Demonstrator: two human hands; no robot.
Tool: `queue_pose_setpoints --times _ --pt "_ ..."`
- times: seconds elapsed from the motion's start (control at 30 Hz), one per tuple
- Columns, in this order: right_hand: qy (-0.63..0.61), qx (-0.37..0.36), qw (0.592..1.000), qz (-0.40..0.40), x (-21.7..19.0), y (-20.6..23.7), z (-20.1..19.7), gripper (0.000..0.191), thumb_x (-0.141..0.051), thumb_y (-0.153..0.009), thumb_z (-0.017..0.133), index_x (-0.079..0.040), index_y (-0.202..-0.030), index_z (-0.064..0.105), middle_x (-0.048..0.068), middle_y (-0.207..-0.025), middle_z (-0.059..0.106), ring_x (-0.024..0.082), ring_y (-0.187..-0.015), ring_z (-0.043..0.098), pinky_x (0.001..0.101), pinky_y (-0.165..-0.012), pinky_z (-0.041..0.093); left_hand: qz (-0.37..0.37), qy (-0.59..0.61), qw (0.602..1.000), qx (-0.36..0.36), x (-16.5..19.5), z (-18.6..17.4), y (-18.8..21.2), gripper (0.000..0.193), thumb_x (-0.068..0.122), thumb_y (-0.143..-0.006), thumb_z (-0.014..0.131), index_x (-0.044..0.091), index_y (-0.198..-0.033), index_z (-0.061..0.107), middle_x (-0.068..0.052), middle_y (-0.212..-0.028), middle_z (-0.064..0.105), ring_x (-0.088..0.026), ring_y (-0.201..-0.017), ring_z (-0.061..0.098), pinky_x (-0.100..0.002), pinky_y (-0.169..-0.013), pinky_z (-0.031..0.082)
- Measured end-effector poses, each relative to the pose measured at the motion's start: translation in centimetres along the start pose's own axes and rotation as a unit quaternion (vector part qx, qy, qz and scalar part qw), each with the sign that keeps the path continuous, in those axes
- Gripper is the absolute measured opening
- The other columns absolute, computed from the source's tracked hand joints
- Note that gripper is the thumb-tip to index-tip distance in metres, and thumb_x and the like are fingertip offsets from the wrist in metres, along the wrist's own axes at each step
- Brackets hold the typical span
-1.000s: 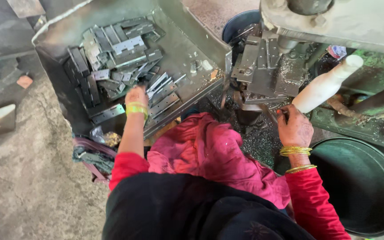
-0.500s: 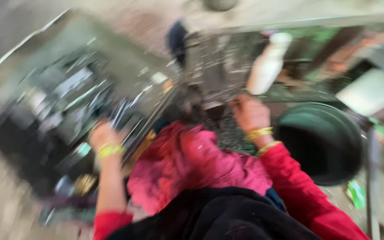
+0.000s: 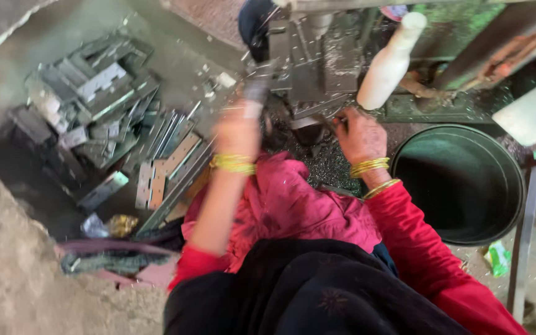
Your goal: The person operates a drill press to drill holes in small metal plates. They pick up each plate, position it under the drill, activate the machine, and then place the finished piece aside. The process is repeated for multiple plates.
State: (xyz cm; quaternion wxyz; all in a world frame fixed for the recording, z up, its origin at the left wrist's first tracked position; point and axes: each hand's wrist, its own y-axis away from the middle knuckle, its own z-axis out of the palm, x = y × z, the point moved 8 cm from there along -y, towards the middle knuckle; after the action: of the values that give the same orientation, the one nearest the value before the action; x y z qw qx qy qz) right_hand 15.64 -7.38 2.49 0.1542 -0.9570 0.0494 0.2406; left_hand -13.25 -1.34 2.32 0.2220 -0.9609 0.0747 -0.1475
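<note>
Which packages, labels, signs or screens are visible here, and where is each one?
Green wrapper: crumpled, green and white, on the floor right of the dark round tub.
Shiny wrapper: crumpled, gold and silver, below the pile of grey metal pieces.
No signs or screens.

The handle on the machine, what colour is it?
White. The handle shows in the head view, right above the right hand.

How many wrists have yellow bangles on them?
2. The left wrist bangles sit above the pink cloth, near the pile of metal strips. The right wrist bangles lie beside the dark round tub. None seem hidden.
</note>
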Motion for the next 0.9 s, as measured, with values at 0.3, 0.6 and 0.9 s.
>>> queue_pose_setpoints --times 0.3,0.6,0.9 --pt "-0.028 -0.088 0.995 -0.029 1.0 -0.6 2.2 0.038 -0.038 -0.094 0.068 -0.008 -0.118 0.064 0.023 -0.103 0.072 0.044 -0.096 0.068 0.0551 -0.078 0.052 0.202 -0.050 0.978 0.033 14.7 13.5 -1.0 0.050 0.012 -0.091 0.057 0.007 -0.140 0.063 -0.014 -0.152 0.055 -0.037 -0.134 0.054 -0.047 -0.111 0.045" --pt "-0.055 -0.235 0.970 0.004 9.3 4.9 14.0 0.051 -0.041 -0.093 0.069 -0.001 -0.120 0.054 0.031 -0.096 0.069 0.051 -0.094 0.065 0.0582 -0.078 0.050 0.059 -0.044 0.988 -0.138 12.0 11.5 -4.4 0.023 0.024 -0.090 0.060 0.012 -0.101 0.078 -0.007 -0.134 0.065 -0.029 -0.134 0.049 -0.047 -0.104 0.039" --pt "-0.158 -0.230 0.955 0.102 13.6 8.1 18.8 0.040 -0.040 -0.097 0.068 0.000 -0.101 0.065 0.032 -0.090 0.066 0.052 -0.088 0.062 0.0580 -0.072 0.048 0.081 -0.076 0.988 -0.106 12.9 11.0 -5.0 0.026 0.024 -0.087 0.056 0.015 -0.092 0.080 -0.009 -0.118 0.073 -0.029 -0.130 0.051 -0.051 -0.102 0.035"
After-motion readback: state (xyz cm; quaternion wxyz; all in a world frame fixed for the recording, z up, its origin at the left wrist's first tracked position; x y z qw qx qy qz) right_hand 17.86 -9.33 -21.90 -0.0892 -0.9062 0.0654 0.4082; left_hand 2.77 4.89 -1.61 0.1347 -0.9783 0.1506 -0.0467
